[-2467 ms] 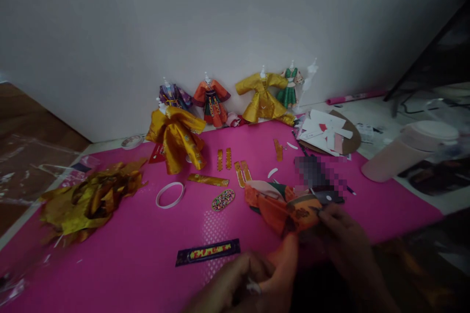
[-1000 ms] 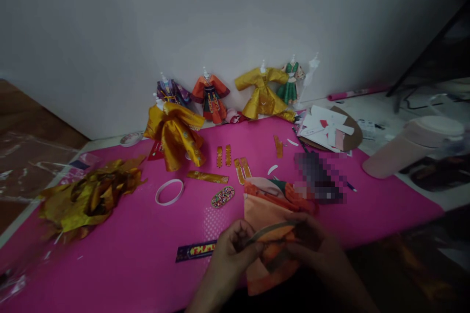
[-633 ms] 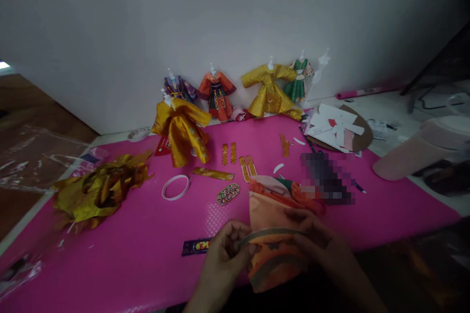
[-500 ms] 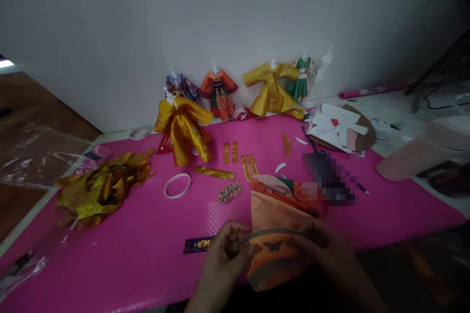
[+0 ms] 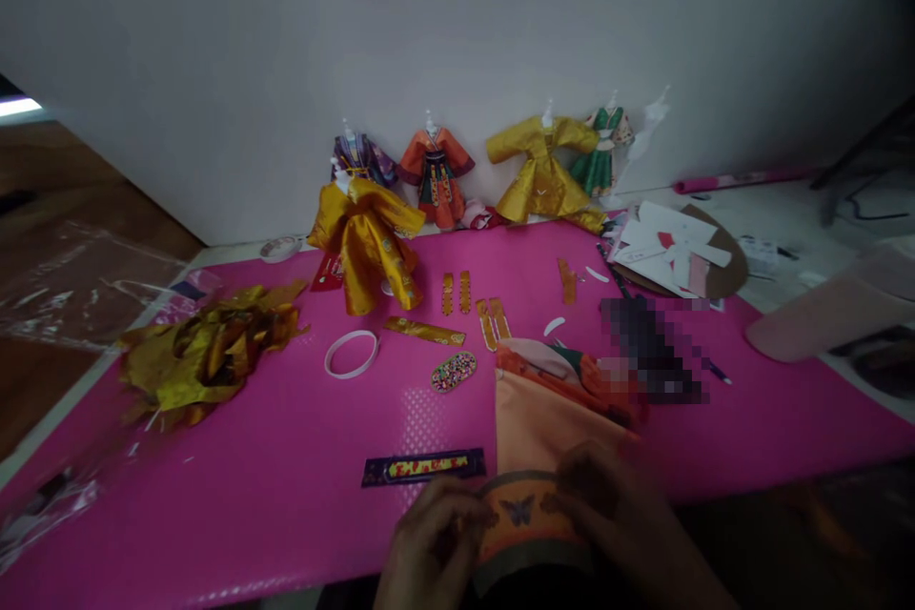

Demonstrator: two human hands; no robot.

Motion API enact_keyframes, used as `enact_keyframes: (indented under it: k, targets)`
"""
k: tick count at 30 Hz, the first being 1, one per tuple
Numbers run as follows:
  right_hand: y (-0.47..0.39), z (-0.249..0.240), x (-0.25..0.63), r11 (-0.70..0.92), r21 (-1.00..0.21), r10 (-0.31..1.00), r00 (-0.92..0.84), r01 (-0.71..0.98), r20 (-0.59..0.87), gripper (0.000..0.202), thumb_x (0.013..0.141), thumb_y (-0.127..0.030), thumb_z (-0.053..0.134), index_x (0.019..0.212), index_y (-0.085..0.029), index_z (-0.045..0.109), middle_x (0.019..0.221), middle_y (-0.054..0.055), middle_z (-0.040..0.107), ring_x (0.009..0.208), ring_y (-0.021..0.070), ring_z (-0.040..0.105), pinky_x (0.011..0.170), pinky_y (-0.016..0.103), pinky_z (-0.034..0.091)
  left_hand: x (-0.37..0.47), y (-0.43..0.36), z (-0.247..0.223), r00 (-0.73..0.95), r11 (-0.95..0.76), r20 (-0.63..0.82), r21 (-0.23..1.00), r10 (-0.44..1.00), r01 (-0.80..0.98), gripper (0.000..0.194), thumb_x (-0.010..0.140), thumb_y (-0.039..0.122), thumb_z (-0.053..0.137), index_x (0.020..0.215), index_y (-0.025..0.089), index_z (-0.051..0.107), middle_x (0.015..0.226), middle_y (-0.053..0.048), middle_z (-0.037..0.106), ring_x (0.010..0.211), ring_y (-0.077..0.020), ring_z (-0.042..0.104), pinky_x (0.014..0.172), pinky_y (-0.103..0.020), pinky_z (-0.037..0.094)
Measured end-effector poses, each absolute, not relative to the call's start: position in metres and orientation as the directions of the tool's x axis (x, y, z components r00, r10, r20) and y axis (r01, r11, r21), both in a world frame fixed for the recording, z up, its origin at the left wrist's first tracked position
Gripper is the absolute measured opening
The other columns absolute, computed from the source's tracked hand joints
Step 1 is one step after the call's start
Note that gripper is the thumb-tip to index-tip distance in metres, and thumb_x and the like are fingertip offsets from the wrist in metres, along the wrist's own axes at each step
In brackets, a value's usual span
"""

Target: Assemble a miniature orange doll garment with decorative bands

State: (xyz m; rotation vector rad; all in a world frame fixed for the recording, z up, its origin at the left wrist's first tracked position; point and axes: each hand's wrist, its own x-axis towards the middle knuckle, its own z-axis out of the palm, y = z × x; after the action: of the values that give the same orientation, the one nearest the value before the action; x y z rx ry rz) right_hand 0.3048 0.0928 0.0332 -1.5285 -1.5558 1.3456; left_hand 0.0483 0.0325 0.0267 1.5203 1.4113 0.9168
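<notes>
An orange piece of fabric (image 5: 520, 513) with a butterfly print and a dark curved band lies between my hands at the near table edge. My left hand (image 5: 437, 534) pinches its left side, fingers curled. On its right side my right hand (image 5: 615, 505) is closed too, its fingers partly in shadow. Plain peach cloth (image 5: 533, 424) stretches from there up to a heap of orange-red and green fabric (image 5: 572, 367). Just beyond my left hand lies a dark purple strip (image 5: 423, 466) with a yellow and red panel.
Gold fabric scraps (image 5: 211, 353) lie left, near a white ring (image 5: 352, 355). A floral oval clip (image 5: 453, 371) and gold strips (image 5: 425, 332) sit mid-table. Small dressed mannequins (image 5: 436, 176) stand along the wall. A tumbler (image 5: 822, 310) and paper pieces (image 5: 672, 248) are right.
Both hands and the orange fabric have shifted down toward the near edge. The purple strip now shows along its length. The whole view has shifted slightly.
</notes>
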Motion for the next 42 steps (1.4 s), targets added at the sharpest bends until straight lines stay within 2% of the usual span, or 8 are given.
enact_keyframes:
  k: [3, 7, 13, 20, 26, 37, 42]
  targets:
    - [0.092, 0.029, 0.294, -0.138, -0.908, 0.946, -0.219, 0.395, -0.239, 0.014, 0.081, -0.038, 0.067, 0.087, -0.026, 0.072, 0.083, 0.004, 0.078, 0.079, 0.0247, 0.076, 0.070, 0.034, 0.058, 0.040, 0.031, 0.023, 0.090, -0.018, -0.023, 0.899, 0.996, 0.437, 0.020, 0.103, 0.026, 0.065, 0.106, 0.031, 0.084, 0.104, -0.006, 0.082, 0.096, -0.0225, 0.079, 0.083, -0.031, 0.064]
    - [0.088, 0.022, 0.279, -0.092, -0.896, 0.951, -0.228, 0.435, -0.208, 0.017, 0.086, -0.035, 0.065, 0.097, -0.027, 0.074, 0.081, 0.002, 0.078, 0.075, 0.0244, 0.074, 0.068, 0.034, 0.056, 0.029, 0.027, 0.026, -0.015, -0.002, 0.011, 0.871, 1.000, 0.491, 0.024, 0.100, 0.026, 0.067, 0.112, 0.034, 0.086, 0.107, -0.007, 0.084, 0.099, -0.0262, 0.081, 0.085, -0.036, 0.067]
    - [0.089, 0.014, 0.259, -0.009, -0.876, 0.961, -0.238, 0.482, -0.140, 0.024, 0.090, -0.031, 0.058, 0.106, -0.028, 0.075, 0.091, 0.004, 0.080, 0.083, 0.0256, 0.076, 0.074, 0.036, 0.056, 0.011, 0.025, 0.041, -0.112, 0.062, -0.001, 0.836, 0.994, 0.546, 0.027, 0.101, 0.028, 0.066, 0.118, 0.032, 0.085, 0.119, -0.009, 0.084, 0.109, -0.0288, 0.081, 0.092, -0.040, 0.066]
    - [0.106, 0.017, 0.240, 0.061, -0.842, 0.951, -0.288, 0.535, -0.114, 0.019, 0.090, -0.032, 0.061, 0.104, -0.027, 0.073, 0.080, 0.002, 0.078, 0.076, 0.0268, 0.075, 0.070, 0.038, 0.051, 0.002, 0.042, 0.050, -0.105, 0.022, 0.058, 0.773, 0.993, 0.634, 0.031, 0.098, 0.021, 0.058, 0.115, 0.024, 0.083, 0.107, -0.010, 0.083, 0.097, -0.0260, 0.082, 0.086, -0.037, 0.067]
    - [0.116, 0.023, 0.234, 0.092, -0.819, 0.940, -0.320, 0.566, -0.115, 0.019, 0.090, -0.025, 0.064, 0.106, -0.026, 0.072, 0.080, 0.002, 0.079, 0.077, 0.0258, 0.076, 0.071, 0.037, 0.051, -0.008, 0.057, 0.047, -0.091, 0.013, 0.063, 0.751, 0.994, 0.660, 0.032, 0.096, 0.020, 0.056, 0.114, 0.021, 0.083, 0.103, -0.011, 0.081, 0.091, -0.0252, 0.081, 0.081, -0.036, 0.066]
    - [0.117, 0.020, 0.239, 0.063, -0.840, 0.945, -0.304, 0.539, -0.124, 0.019, 0.088, -0.023, 0.068, 0.105, -0.026, 0.074, 0.079, 0.001, 0.078, 0.075, 0.0254, 0.076, 0.070, 0.036, 0.052, -0.006, 0.058, 0.051, -0.103, 0.011, 0.063, 0.798, 0.993, 0.602, 0.028, 0.092, 0.021, 0.059, 0.107, 0.024, 0.083, 0.098, -0.008, 0.083, 0.089, -0.0237, 0.080, 0.079, -0.034, 0.063]
    - [0.117, 0.018, 0.249, 0.045, -0.877, 0.960, -0.262, 0.479, -0.094, 0.018, 0.090, -0.029, 0.065, 0.104, -0.026, 0.076, 0.076, 0.000, 0.076, 0.069, 0.0211, 0.074, 0.064, 0.032, 0.055, 0.001, 0.061, 0.061, -0.079, 0.006, 0.043, 0.844, 0.996, 0.536, 0.022, 0.097, 0.027, 0.059, 0.091, 0.024, 0.080, 0.087, -0.006, 0.081, 0.080, -0.0214, 0.077, 0.072, -0.030, 0.059]
